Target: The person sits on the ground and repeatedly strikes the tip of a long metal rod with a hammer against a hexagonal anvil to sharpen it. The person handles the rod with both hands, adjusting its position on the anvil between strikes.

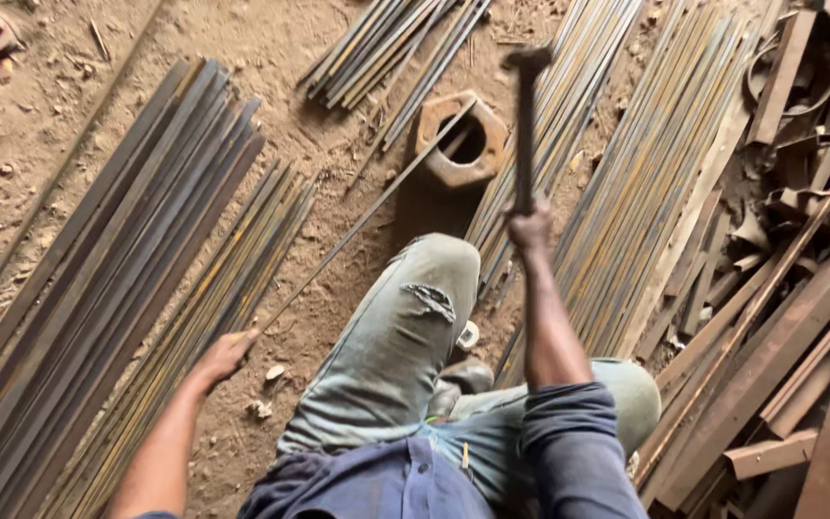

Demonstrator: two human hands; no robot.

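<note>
Right hand (pixel 530 227) clenched around the handle of a raised hammer (pixel 524 115); left hand (pixel 226 352) gripping the near end of a thin rod (pixel 367 216), whose far end rests across a rusty block (pixel 461 140).

the left arm reaches out low to the left, its left hand (pixel 226 354) closed in a loose grip, palm down. the right arm is raised, forearm upright, right hand (pixel 530 229) clenched in a tight fist, sleeve pushed up to the elbow.
</note>
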